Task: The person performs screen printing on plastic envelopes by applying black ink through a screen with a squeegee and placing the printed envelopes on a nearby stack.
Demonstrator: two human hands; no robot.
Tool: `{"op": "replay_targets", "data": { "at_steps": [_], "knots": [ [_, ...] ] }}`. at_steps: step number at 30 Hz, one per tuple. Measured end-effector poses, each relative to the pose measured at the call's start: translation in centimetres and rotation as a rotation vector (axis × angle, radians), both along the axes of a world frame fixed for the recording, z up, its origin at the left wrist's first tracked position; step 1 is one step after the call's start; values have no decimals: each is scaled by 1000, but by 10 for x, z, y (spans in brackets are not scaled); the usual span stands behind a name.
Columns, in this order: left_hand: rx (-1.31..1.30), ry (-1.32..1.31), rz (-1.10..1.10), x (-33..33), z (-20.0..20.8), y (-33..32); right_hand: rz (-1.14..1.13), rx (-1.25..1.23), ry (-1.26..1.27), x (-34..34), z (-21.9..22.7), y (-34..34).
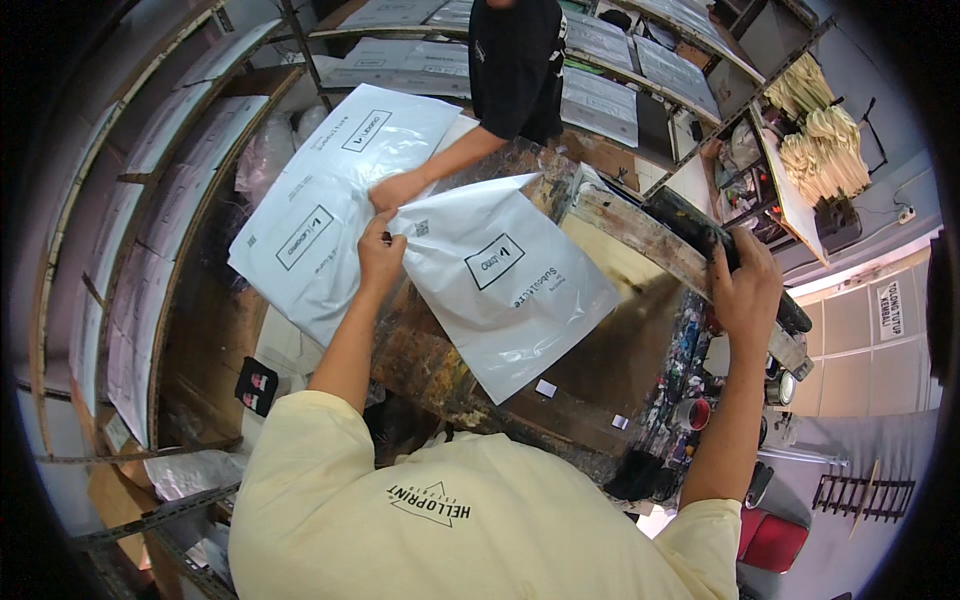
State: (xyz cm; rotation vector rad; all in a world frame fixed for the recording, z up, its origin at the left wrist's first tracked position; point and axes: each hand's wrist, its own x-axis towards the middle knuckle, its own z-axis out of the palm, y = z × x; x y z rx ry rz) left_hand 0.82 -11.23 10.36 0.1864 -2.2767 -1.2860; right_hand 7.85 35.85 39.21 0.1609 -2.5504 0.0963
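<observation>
Two hands at work: left hand (380,252) pinches the corner of a white printed plastic mailer bag (505,280) lying on the paint-stained printing table (600,370); right hand (745,280) is clenched around the black squeegee handle (700,235) beyond the bag. Risk: wet print smearing if the bag drags. Co-worker's hand (398,188) grips the same corner, beyond the left hand.

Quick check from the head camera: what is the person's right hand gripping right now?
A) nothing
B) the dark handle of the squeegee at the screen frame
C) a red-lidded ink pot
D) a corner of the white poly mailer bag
B: the right hand is closed around the dark squeegee handle, while the left hand pinches the white mailer bag.
</observation>
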Motion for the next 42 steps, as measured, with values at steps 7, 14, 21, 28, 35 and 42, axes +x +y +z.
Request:
{"op": "replay_targets", "data": {
  "at_steps": [7, 14, 21, 28, 35, 42],
  "knots": [
    [21, 18, -45, 9, 33, 19, -3, -7, 6, 0, -1, 0],
    [24, -13, -38, 5, 34, 8, -5, -8, 9, 0, -4, 3],
    [27, 19, -29, -8, 25, -17, -39, -10, -25, 1, -4, 2],
    [-65, 0, -29, -36, 8, -53, -39, 9, -16, -1, -5, 0],
    [-133, 8, 97, -45, -17, -134, 4, -1, 13, 0, -7, 0],
    [-115, -54, 333, -24, -36, -256, 32, -18, -52, 0, -11, 3]
  ]
}}
